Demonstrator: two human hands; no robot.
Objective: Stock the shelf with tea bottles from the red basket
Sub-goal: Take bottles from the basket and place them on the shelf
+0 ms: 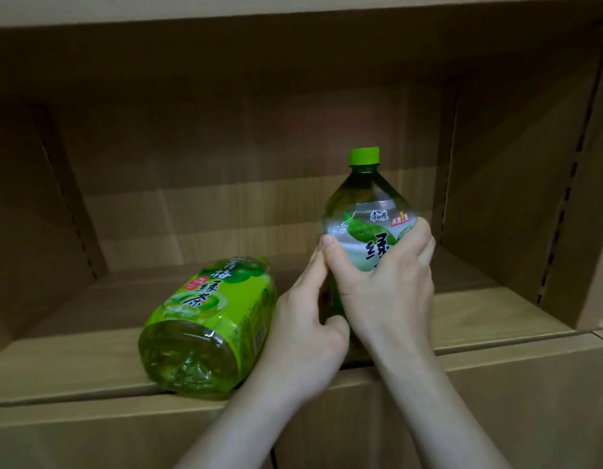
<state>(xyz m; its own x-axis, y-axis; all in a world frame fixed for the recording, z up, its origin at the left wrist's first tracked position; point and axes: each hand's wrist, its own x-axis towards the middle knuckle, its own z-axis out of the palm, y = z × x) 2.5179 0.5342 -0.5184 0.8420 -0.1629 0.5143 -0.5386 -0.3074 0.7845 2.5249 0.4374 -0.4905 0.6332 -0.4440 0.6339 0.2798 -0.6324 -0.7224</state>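
A large green tea bottle (364,204) with a green cap stands upright on the wooden shelf board (496,316), right of centre. My right hand (384,282) wraps around its labelled middle from the right. My left hand (306,330) grips its lower part from the left, thumb in front. A second green tea bottle (208,319) with a bright green label lies on its side to the left, its base facing me at the shelf's front edge. The red basket is out of view.
The wooden shelf has a back panel, side walls with rows of peg holes (560,211) and a board above (293,8). Bare board stretches to the right of the upright bottle and behind both bottles. A lower cabinet front (90,434) runs below.
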